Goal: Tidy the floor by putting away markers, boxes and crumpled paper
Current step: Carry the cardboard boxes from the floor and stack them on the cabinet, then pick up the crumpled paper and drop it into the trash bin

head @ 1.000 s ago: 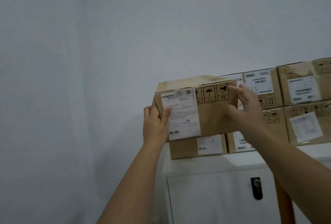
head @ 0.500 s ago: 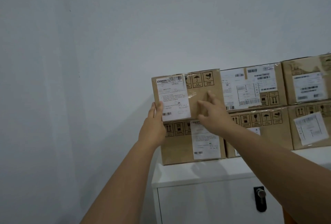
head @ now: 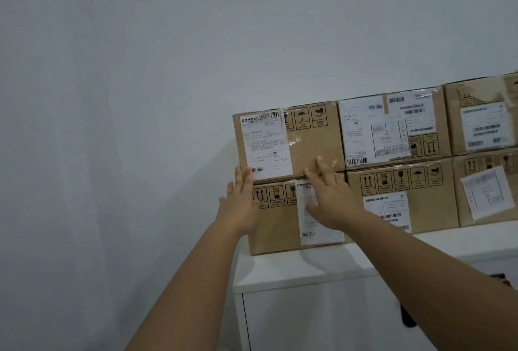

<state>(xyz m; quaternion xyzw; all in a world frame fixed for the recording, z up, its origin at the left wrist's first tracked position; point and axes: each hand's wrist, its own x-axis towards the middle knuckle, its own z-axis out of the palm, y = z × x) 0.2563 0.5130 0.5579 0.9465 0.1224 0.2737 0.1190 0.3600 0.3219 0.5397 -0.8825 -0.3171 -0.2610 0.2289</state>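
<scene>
Up on the white cabinet (head: 294, 275), a cardboard box (head: 314, 143) with a white shipping label sits on top of another box (head: 274, 227) at the left end of a two-high row of similar boxes (head: 398, 131) against the pale wall (head: 168, 70). Both hands are spread flat, gripping nothing. The left hand (head: 239, 204) has its fingers (head: 246, 179) extended, their tips touching the top box's lower left corner. The right hand (head: 328, 199) lies open across the seam between the two stacked boxes, fingertips on the upper one's front.
</scene>
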